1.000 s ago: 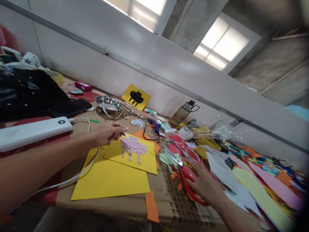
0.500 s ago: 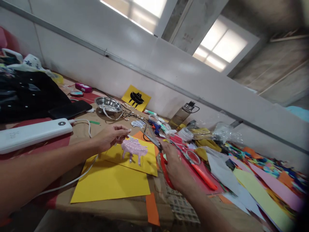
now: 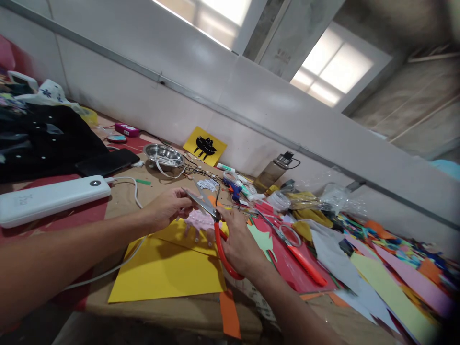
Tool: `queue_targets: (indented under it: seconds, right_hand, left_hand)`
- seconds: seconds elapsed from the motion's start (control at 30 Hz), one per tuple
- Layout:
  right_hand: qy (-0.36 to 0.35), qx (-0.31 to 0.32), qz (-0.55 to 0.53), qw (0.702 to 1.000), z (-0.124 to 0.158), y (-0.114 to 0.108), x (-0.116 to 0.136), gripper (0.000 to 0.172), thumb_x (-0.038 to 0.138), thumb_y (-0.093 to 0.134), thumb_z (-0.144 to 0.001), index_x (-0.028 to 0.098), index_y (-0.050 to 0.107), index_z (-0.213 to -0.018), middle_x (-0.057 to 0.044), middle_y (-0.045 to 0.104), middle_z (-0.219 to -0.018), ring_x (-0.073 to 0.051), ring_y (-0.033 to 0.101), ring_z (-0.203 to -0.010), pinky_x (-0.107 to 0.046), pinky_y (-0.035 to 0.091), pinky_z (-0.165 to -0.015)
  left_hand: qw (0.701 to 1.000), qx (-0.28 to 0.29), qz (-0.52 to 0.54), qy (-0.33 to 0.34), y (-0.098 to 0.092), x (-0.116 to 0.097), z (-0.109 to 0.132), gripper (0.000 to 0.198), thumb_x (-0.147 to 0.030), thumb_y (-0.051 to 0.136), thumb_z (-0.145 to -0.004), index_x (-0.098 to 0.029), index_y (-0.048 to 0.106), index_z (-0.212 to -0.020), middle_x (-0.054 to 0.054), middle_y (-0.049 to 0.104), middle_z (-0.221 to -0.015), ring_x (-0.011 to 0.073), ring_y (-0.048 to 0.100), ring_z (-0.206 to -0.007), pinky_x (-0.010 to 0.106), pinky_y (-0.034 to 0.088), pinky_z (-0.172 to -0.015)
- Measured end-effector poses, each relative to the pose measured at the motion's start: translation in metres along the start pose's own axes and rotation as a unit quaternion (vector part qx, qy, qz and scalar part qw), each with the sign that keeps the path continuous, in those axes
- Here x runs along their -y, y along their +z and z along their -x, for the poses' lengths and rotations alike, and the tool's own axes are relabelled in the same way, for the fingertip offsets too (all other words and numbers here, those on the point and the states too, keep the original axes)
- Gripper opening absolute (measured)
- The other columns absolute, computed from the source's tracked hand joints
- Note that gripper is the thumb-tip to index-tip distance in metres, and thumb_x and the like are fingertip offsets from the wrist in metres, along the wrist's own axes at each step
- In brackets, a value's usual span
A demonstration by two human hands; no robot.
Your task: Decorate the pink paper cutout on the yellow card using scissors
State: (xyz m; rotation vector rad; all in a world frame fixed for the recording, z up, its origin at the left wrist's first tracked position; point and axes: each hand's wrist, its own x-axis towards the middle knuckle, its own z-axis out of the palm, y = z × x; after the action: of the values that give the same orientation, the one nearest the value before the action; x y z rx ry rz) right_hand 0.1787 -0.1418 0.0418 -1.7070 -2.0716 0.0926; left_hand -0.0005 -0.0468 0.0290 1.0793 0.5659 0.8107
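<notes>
My right hand [image 3: 239, 242] grips a pair of red-handled scissors [image 3: 221, 247]. Their blades are spread and point up and left, one reaching my left hand's fingertips. My left hand [image 3: 170, 208] is closed in a pinch; what it holds is too small and hidden to make out. Under the blades lies a lilac cutout with pearl-like beads [image 3: 201, 221], partly covered, on a yellow card [image 3: 176, 232]. A larger yellow sheet [image 3: 165, 273] lies nearer to me. Right of my right hand is a pale green cutout [image 3: 264, 239].
Behind the hands stand a metal bowl [image 3: 176, 152] and a yellow card with a black cutout [image 3: 217, 148]. A white power bank [image 3: 53, 199] with its cable is at left. A second pair of scissors [image 3: 305, 266], a bottle [image 3: 269, 175] and paper scraps [image 3: 384, 282] fill the right side.
My right hand has brought the scissors left, over the lilac cutout, with the blades at my left fingertips. The pale green cutout has come into view. My left hand stays pinched.
</notes>
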Motion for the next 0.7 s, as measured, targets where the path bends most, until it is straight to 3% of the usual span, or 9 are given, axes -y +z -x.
queue_targets:
  seconds: [0.27, 0.47, 0.7]
  right_hand:
    - [-0.002, 0.006, -0.008, 1.000, -0.0023, 0.0019, 0.0058, 0.043, 0.029, 0.054, -0.080, 0.022, 0.047, -0.122, -0.009, 0.050, -0.098, -0.022, 0.050, -0.090, -0.038, 0.045, -0.081]
    - [0.001, -0.002, -0.001, 1.000, -0.0020, 0.0034, 0.0064, 0.046, 0.032, 0.056, -0.080, 0.022, 0.046, -0.124, -0.009, 0.049, -0.099, -0.020, 0.052, -0.084, -0.036, 0.046, -0.078]
    - [0.025, 0.030, 0.000, 0.999, -0.0013, 0.0003, 0.0074, 0.047, 0.037, 0.054, -0.081, 0.020, 0.048, -0.124, -0.009, 0.051, -0.095, -0.018, 0.053, -0.076, -0.033, 0.045, -0.072]
  left_hand:
    - [0.999, 0.008, -0.041, 0.018, 0.0042, -0.0036, 0.0033, 0.004, -0.013, 0.060, -0.063, -0.011, 0.061, -0.066, -0.003, 0.051, -0.055, 0.0043, 0.036, -0.046, 0.020, 0.022, -0.045]
    - [0.999, -0.023, -0.049, -0.003, 0.0080, -0.0081, 0.0071, 0.006, -0.015, 0.060, -0.064, -0.010, 0.060, -0.067, -0.003, 0.051, -0.053, 0.0047, 0.037, -0.046, 0.020, 0.023, -0.045]
    - [0.997, -0.002, -0.073, 0.033, 0.0013, -0.0009, 0.0019, 0.009, -0.016, 0.058, -0.064, -0.011, 0.061, -0.070, 0.001, 0.059, -0.063, 0.0052, 0.038, -0.048, 0.021, 0.027, -0.048]
